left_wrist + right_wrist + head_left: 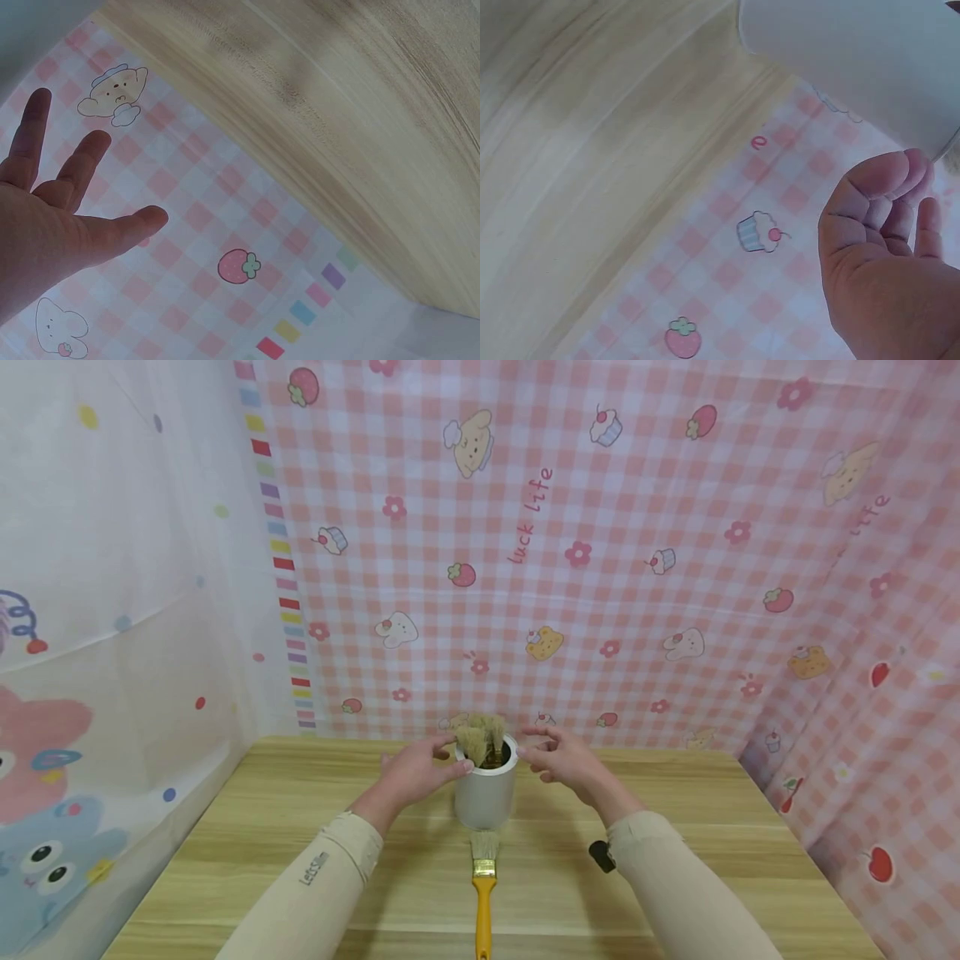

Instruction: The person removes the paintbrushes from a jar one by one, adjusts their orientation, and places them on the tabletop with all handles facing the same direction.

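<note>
A white cylindrical container [484,797] stands upright on the wooden table, with brushes [480,739] inside it, their pale bristles up. To its left is my left hand [416,770], thumb and fingertips at the rim; in the left wrist view, the fingers of this hand [67,195] are spread. My right hand [566,762] is at the other side, its loosely bent fingers beside the rim. In the right wrist view this hand [889,255] has its fingertips close to the container [855,67]; contact is unclear. In front lies a paintbrush [484,893] with a yellow handle, bristles toward the container.
The wooden table [300,827] ends at a pink checked curtain [570,602] behind the container. A pale printed curtain [150,652] hangs at the left, and more checked cloth hangs at the right. A small black object [602,856] shows by the right sleeve.
</note>
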`<state>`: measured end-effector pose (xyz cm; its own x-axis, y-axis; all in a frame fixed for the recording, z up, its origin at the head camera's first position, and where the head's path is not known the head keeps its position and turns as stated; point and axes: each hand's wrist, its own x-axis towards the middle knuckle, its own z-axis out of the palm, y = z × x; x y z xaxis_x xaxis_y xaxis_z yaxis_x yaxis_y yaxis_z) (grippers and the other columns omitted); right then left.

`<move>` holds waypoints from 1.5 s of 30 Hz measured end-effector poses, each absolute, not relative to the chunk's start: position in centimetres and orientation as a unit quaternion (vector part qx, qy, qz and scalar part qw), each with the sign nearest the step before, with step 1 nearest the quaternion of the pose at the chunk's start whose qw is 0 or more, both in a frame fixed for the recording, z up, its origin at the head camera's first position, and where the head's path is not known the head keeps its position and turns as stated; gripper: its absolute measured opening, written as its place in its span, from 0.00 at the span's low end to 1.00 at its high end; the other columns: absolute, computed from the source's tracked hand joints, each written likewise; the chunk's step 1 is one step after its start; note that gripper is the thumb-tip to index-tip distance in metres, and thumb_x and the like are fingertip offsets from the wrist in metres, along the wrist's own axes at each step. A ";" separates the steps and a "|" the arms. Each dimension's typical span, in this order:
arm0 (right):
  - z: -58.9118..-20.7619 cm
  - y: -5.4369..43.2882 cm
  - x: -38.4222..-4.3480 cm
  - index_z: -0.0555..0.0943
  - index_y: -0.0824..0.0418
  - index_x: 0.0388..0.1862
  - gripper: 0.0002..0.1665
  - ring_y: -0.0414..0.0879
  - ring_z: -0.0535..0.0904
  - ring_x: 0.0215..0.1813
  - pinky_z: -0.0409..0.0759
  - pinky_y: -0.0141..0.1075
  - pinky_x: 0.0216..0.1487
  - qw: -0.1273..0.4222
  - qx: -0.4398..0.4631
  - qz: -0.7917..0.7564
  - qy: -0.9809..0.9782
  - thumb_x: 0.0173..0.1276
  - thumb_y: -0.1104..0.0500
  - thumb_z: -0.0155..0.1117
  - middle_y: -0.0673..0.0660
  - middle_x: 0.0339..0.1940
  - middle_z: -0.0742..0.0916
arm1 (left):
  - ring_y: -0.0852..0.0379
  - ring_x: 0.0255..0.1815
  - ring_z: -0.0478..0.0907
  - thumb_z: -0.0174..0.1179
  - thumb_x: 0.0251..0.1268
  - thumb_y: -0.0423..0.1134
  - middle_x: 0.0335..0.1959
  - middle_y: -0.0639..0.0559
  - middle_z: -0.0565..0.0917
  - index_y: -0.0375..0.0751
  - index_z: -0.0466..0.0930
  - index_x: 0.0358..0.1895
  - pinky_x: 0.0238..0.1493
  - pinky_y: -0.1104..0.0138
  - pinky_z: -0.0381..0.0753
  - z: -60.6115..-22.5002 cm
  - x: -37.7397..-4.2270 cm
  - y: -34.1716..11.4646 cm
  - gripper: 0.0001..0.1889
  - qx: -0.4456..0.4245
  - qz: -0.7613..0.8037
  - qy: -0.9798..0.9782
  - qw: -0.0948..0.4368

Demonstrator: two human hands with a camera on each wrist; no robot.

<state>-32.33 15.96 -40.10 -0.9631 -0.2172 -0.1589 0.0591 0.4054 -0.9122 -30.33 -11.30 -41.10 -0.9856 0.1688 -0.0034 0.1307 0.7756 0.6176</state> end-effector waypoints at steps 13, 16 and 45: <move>-40.0 13.2 -32.5 0.74 0.50 0.79 0.34 0.63 0.74 0.77 0.78 0.62 0.72 0.101 -0.060 -0.512 0.851 0.78 0.47 0.69 0.65 0.76 0.77 | 0.37 0.78 0.74 0.62 0.74 0.67 0.71 0.46 0.84 0.53 0.69 0.82 0.80 0.22 0.39 -41.1 -30.2 -11.4 0.40 0.079 0.332 0.939 0.033; -40.3 12.6 -32.4 0.73 0.50 0.80 0.36 0.65 0.75 0.77 0.79 0.61 0.71 0.087 -0.056 -0.500 0.860 0.77 0.46 0.71 0.65 0.78 0.77 | 0.38 0.78 0.75 0.62 0.74 0.67 0.70 0.46 0.84 0.52 0.69 0.81 0.79 0.22 0.40 -41.1 -30.2 -11.3 0.40 0.081 0.331 0.939 0.032; -40.2 9.8 -32.5 0.89 0.62 0.55 0.19 0.56 0.89 0.54 0.88 0.49 0.53 -0.053 -0.001 -0.378 0.924 0.74 0.51 0.69 0.63 0.57 0.91 | 0.39 0.77 0.75 0.61 0.75 0.67 0.70 0.47 0.84 0.53 0.69 0.81 0.79 0.23 0.43 -40.9 -30.1 -11.3 0.39 0.083 0.329 0.940 0.033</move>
<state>-32.50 9.75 -40.20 -0.9944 0.0375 0.0984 -0.0422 0.7143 -0.6986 -30.06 -11.30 -40.94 -0.9840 0.1780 -0.0078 0.1343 0.7697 0.6242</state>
